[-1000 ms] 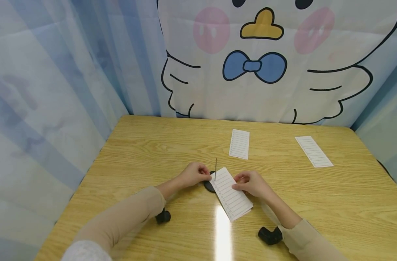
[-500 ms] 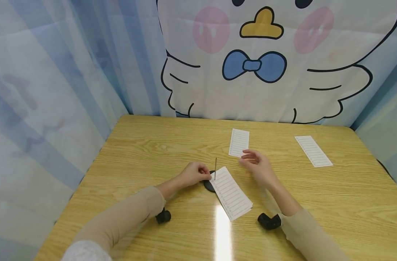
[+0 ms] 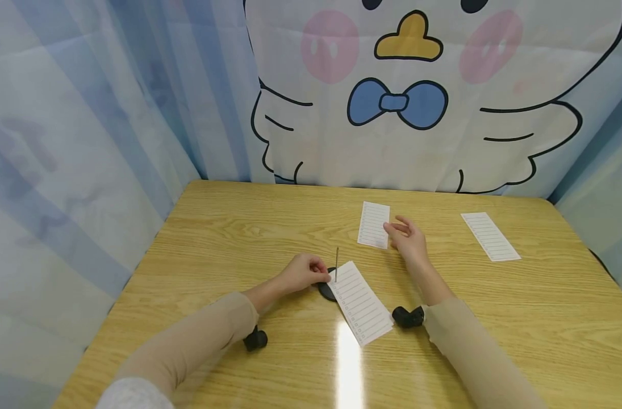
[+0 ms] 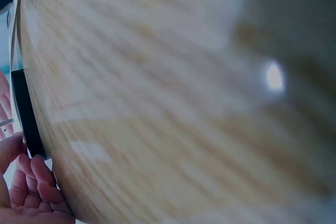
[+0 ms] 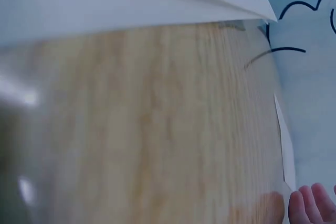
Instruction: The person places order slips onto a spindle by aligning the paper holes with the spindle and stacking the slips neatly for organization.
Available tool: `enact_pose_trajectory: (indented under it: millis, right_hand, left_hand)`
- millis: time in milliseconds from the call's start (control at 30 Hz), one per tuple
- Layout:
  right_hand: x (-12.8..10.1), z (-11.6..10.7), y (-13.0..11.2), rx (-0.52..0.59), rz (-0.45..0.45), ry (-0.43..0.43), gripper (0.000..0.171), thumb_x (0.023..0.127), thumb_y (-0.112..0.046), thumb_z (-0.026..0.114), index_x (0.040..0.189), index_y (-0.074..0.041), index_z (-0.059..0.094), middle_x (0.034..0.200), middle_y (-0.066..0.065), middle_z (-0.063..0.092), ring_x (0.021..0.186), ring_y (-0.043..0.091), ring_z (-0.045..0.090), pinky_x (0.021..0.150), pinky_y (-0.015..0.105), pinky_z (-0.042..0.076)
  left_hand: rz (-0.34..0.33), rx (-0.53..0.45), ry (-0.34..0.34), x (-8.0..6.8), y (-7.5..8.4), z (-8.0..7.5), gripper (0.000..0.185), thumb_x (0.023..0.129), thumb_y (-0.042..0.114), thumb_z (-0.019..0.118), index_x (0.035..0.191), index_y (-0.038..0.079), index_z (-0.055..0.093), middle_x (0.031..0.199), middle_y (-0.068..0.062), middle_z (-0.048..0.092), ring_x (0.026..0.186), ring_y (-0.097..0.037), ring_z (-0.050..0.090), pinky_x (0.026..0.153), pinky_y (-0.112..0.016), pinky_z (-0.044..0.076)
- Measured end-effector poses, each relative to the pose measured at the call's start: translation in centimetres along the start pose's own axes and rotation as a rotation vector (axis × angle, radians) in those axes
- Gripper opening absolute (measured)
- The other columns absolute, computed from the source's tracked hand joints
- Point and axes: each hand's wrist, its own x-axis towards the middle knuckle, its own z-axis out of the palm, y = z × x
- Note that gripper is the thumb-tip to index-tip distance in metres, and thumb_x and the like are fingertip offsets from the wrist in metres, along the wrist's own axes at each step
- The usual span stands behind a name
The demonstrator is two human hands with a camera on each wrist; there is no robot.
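Lined white paper slips (image 3: 364, 307) lie in a stack on a receipt spike, its thin metal rod (image 3: 337, 264) standing up through their far-left corner. Part of the round black base (image 3: 326, 292) shows under them. My left hand (image 3: 304, 272) pinches that corner with thumb and forefinger; the left wrist view shows its fingers (image 4: 39, 177) beside the base's edge. Farther back, my right hand (image 3: 409, 240) reaches to a single lined slip (image 3: 374, 224), thumb overlapping its right edge. In the right wrist view, the fingers (image 5: 310, 203) extend near this slip (image 5: 285, 145).
Another lined slip (image 3: 491, 237) lies at the back right of the wooden table (image 3: 249, 227). Black wrist mounts (image 3: 256, 339) sit by both sleeves. A curtain with a cartoon bird (image 3: 397, 147) hangs behind the table's far edge.
My right hand has left the right edge of the stacked slips and moved away to the single slip at the back. My left hand has stayed at the stack's corner.
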Motion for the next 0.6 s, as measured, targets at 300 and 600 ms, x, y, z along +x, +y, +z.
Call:
enact_pose_trajectory:
  millis: [300,600]
  right_hand:
    - [1.9,1.2,-0.1,-0.124,-0.008,0.095,0.063,0.087,-0.024,0.063,0.139,-0.003,0.034,0.127,0.021,0.044,0.116,0.031,0.044,0.092,0.038,0.039]
    - [2.7,2.2,0.3,-0.228,0.006,0.157,0.059,0.083,-0.013,0.067,0.133,0.003,0.041,0.122,0.022,0.047,0.106,0.029,0.046,0.092,0.039,0.038]
  left_hand:
    - [-0.002,-0.013,-0.009,-0.1,0.1,-0.2,0.012,0.081,0.012,0.069,0.079,0.001,0.064,0.065,0.002,0.054,0.055,-0.008,0.044,0.05,-0.019,0.036]
    - [-0.006,-0.032,-0.016,-0.3,0.4,-0.4,0.012,0.081,0.013,0.069,0.08,0.001,0.064,0.065,0.001,0.053,0.055,-0.008,0.044,0.05,-0.02,0.036]
